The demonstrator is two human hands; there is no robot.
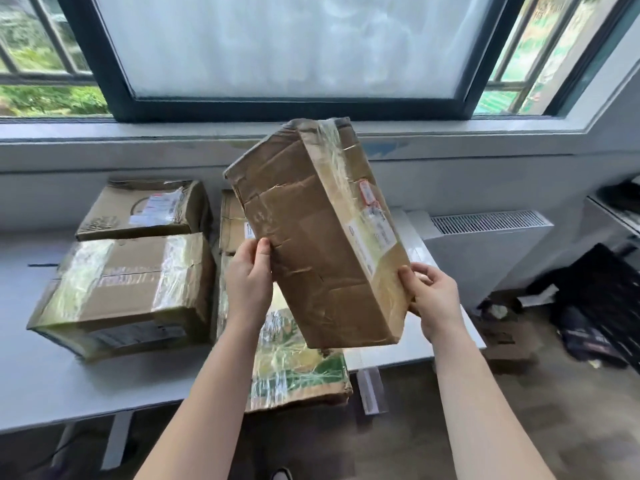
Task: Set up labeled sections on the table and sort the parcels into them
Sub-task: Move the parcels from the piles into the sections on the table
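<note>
Both forearms are showing bare right down to the frame's bottom edge; left grip (247, 271) and right grip (434, 299) are looking bare too, thumbnails trimmed short.

parcel (311, 230) between both hands

Office-like room: white table (41, 375) under a window (287, 46), heater (485, 251) beside

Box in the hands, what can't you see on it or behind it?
Head view only.
- Label on the box: print too small, blurred.
- Rear parcel: mostly hidden by the box and left hand.
- Green parcel: top covered by the box.
- Dark things: cut off by the right edge.
</note>
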